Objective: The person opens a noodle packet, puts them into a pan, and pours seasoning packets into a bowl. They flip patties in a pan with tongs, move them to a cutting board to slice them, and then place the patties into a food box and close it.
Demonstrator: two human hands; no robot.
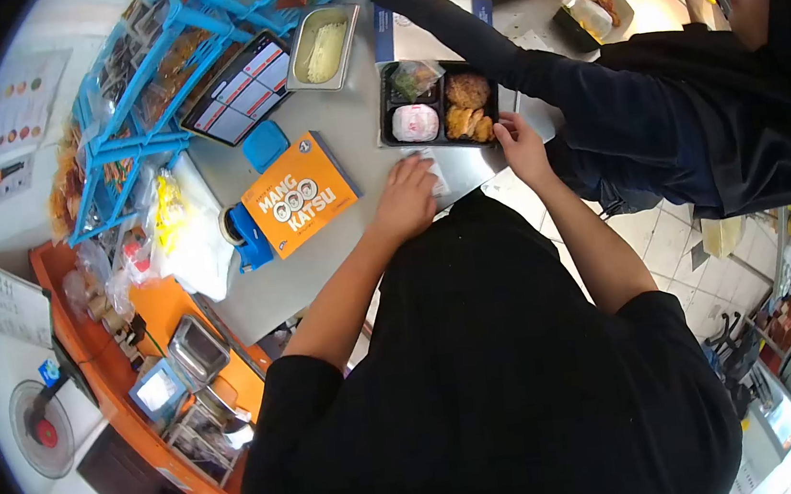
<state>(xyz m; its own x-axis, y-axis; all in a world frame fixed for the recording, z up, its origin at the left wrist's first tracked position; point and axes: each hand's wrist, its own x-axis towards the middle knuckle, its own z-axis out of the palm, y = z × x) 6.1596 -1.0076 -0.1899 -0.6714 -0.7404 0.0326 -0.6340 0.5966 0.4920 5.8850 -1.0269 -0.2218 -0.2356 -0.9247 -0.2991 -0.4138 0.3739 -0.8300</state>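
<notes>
A black compartment meal tray (440, 107) lies on the steel counter. It holds a browned patty (467, 91), fried pieces (467, 125), a white round wrapped item with pink print (414, 123) and a clear bag of greens (416, 79). My right hand (526, 150) grips the tray's near right corner, thumb at the rim. My left hand (407, 196) rests flat on the counter below the tray, fingers extended and touching a white paper slip (437, 171). Left of that hand is an orange printed box (301, 195).
A co-worker's dark sleeve (490, 44) reaches across behind the tray toward blue racks (150, 109). A tablet (239, 88), a metal pan of pale shreds (325, 50), a blue tape dispenser (248, 238) and another food tray (597, 12) stand around the counter (343, 117).
</notes>
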